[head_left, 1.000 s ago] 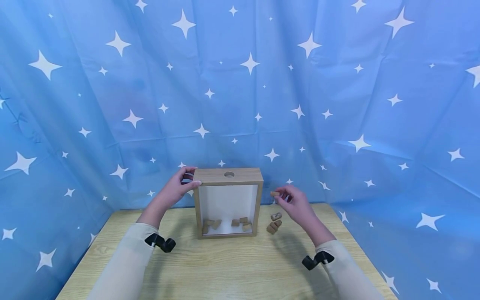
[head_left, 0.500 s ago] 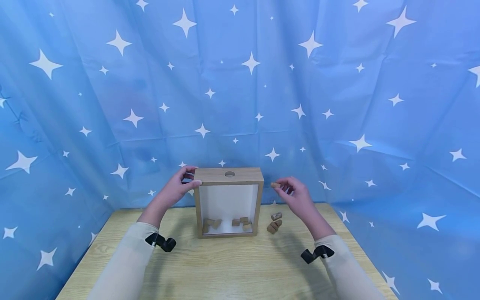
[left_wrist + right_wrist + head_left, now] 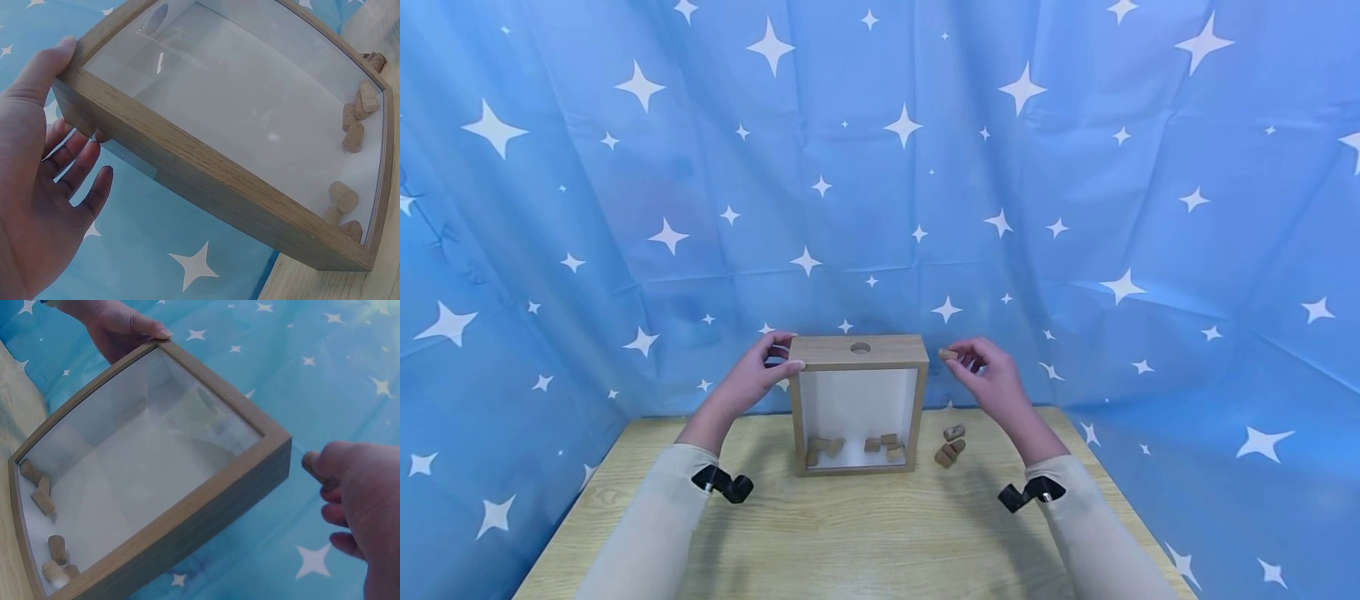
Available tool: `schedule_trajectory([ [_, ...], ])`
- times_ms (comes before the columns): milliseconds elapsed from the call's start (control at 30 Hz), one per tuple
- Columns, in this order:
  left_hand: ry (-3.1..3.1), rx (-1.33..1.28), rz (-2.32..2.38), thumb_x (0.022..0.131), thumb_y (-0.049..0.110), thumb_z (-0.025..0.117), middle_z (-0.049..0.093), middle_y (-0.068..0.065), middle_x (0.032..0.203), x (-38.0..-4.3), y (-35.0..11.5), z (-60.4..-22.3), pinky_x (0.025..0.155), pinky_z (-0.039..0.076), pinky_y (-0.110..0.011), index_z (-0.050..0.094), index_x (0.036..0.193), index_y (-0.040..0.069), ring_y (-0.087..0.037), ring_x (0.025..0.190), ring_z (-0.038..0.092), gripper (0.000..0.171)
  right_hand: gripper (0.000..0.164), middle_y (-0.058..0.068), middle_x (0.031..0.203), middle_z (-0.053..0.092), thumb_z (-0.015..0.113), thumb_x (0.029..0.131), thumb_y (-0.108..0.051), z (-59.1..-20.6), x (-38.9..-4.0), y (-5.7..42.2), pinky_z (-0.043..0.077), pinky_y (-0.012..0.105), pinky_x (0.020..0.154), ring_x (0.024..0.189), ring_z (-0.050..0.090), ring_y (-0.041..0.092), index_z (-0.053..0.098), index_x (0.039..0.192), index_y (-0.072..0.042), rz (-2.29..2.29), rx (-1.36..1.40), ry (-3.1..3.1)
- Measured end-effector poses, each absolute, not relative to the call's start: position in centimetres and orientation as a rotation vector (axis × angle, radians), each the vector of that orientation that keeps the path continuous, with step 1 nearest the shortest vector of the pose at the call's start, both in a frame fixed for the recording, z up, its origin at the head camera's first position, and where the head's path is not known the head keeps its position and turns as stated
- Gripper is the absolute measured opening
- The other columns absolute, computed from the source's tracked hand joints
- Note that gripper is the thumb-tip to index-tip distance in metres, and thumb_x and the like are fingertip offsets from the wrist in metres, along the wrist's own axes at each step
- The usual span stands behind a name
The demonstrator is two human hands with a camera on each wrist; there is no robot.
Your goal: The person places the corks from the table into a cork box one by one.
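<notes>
A wooden shadow box (image 3: 827,353) with a clear front and a round hole (image 3: 860,348) in its top stands upright on the table. My left hand (image 3: 752,372) grips its upper left corner, thumb on the front edge and fingers around the side and back. Several corks (image 3: 354,136) lie along the bottom inside, in two small groups. Just right of the box's upper right corner, my right hand (image 3: 992,379) pinches a wine cork (image 3: 948,354) between thumb and fingertips, apart from the box. In the right wrist view, the cork (image 3: 311,464) sticks out past the thumb.
Several loose corks (image 3: 950,453) lie on the light wood table (image 3: 850,533) to the right of the box. A blue curtain (image 3: 880,208) with white stars hangs behind and at both sides. A black wrist mount (image 3: 722,483) sits on each sleeve.
My right hand has risen with the cork, from beside the box to near the height of its top, and now shifts slightly left. The left hand and box stay put.
</notes>
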State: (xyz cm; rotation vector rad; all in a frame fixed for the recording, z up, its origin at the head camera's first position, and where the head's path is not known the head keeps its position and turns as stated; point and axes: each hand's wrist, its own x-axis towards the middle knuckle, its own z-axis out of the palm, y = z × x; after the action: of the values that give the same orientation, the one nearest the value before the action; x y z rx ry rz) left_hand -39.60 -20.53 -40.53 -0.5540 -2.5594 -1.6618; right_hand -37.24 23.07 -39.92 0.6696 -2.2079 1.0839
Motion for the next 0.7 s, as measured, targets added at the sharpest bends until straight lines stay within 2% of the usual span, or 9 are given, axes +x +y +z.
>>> schedule_trajectory([
  [533, -2.562, -0.561, -1.663, 0.103, 0.052, 0.078, 0.047, -0.019, 0.155, -39.5, -20.6, -40.5, 0.114, 0.047, -0.061, 0.044, 0.165, 0.016, -0.043, 0.144, 0.048, 0.079, 0.024, 0.004, 0.100, 0.073, 0.084, 0.101, -0.014, -35.9, -37.7, 19.7, 0.056, 0.031, 0.072, 0.084, 0.067, 0.020, 0.076, 0.123, -0.008, 1.057, 0.696, -2.315],
  [700, -2.554, -0.560, -1.659, 0.104, 0.049, 0.078, 0.048, -0.018, 0.153, -39.6, -20.6, -40.5, 0.112, 0.048, -0.059, 0.045, 0.164, 0.016, -0.041, 0.142, 0.049, 0.076, 0.023, 0.003, 0.095, 0.072, 0.085, 0.100, -0.012, -35.0, -37.8, 18.4, 0.057, 0.033, 0.071, 0.083, 0.067, 0.020, 0.075, 0.121, -0.008, 1.096, 0.706, -2.351],
])
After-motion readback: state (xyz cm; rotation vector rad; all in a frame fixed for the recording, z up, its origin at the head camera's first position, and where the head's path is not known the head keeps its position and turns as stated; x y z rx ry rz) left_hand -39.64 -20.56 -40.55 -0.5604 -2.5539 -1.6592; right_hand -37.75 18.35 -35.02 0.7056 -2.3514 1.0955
